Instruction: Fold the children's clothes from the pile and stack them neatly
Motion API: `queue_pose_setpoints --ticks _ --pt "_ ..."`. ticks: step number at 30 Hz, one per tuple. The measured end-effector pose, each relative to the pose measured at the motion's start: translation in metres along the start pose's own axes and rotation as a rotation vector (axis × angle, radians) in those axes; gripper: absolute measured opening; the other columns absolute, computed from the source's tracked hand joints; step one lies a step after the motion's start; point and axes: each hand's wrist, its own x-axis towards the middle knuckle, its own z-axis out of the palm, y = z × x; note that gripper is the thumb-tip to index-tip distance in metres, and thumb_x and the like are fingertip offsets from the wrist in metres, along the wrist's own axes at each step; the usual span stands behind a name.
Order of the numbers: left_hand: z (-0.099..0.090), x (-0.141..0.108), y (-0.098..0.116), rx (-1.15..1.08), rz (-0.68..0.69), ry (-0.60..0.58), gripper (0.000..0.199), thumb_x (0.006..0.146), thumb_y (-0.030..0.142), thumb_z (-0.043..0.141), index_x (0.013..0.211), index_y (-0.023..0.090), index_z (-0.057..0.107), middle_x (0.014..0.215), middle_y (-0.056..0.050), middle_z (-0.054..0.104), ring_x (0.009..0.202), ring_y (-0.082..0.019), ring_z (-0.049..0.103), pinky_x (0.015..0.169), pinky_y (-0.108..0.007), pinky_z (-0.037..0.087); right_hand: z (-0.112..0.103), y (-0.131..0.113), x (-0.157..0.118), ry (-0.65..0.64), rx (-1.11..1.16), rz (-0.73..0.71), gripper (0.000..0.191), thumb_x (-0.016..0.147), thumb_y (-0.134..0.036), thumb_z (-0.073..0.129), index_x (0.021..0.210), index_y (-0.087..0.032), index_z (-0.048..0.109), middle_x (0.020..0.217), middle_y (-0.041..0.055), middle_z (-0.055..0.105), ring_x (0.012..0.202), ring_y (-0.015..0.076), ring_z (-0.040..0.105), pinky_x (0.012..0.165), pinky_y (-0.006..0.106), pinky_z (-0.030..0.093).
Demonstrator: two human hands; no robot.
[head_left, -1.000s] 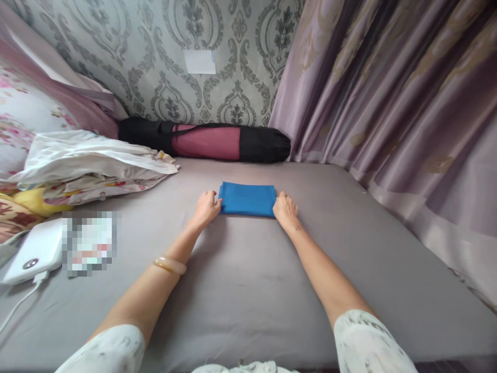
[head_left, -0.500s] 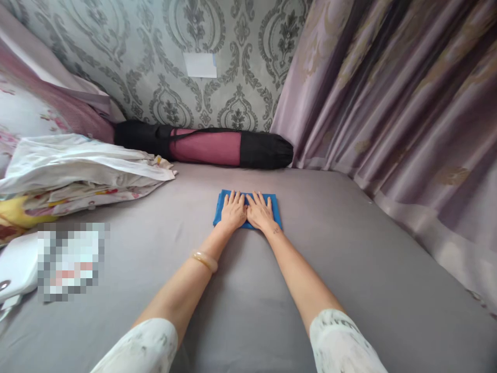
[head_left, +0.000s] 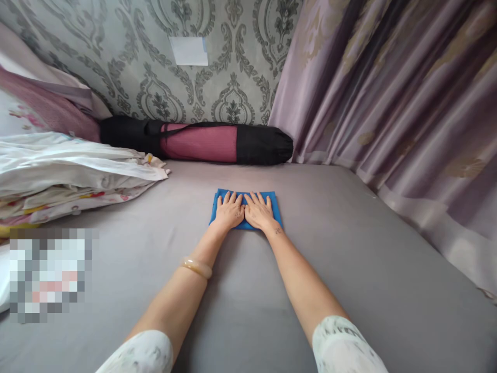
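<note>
A folded blue cloth [head_left: 245, 225] lies flat on the grey bed sheet [head_left: 248, 290], in the middle of the view. My left hand [head_left: 230, 211] rests palm down on its left half, fingers spread and pointing away from me. On the right half lies my right hand [head_left: 259, 211], also flat with the fingers apart. The two thumbs nearly meet at the cloth's centre. Both palms hide much of the cloth, whose edges show around them. A pale bangle [head_left: 197, 267] circles my left forearm.
Along the patterned wall lies a long black and pink bag [head_left: 198, 142]. Crumpled white and floral bedding [head_left: 77, 166] is piled at the left, with a blurred-out object [head_left: 58, 274] nearer me. Purple curtains [head_left: 388, 93] hang down the right side.
Both hands stay flat on the blue cloth, the thumbs slightly changed in position. The view has shifted a little, so the bag and bedding appear further left.
</note>
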Motion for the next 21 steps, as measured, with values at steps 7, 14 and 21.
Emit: queue_pose_setpoints --ticks 7,14,21 --pt "0.001 0.003 -0.005 0.020 0.001 0.065 0.057 0.098 0.044 0.024 0.147 0.019 0.038 0.156 -0.010 0.031 0.146 -0.032 0.018 0.116 -0.056 0.014 -0.001 0.006 -0.002 0.097 -0.036 -0.017 0.050 0.099 -0.034 0.029 0.147 -0.024 0.037 0.157 0.0067 0.028 0.145 0.0263 0.017 0.116 0.055 0.007" --pt "0.003 0.005 -0.007 -0.004 -0.016 0.003 0.056 0.098 0.046 0.025 0.147 0.023 0.039 0.156 -0.008 0.032 0.145 -0.032 0.022 0.115 -0.057 0.016 0.003 0.007 0.000 0.039 -0.034 -0.009 0.050 0.099 -0.035 0.027 0.147 -0.025 0.038 0.155 0.0061 0.033 0.144 0.0261 0.021 0.116 0.055 0.009" --pt "-0.001 0.002 -0.008 0.009 -0.071 0.100 0.061 0.098 0.047 0.023 0.147 0.013 0.037 0.156 -0.015 0.028 0.146 -0.031 0.018 0.117 -0.053 0.014 0.004 0.013 0.001 0.141 -0.023 0.091 0.055 0.100 -0.036 0.025 0.149 -0.015 0.033 0.158 0.0123 0.023 0.146 0.0263 0.015 0.116 0.052 0.007"
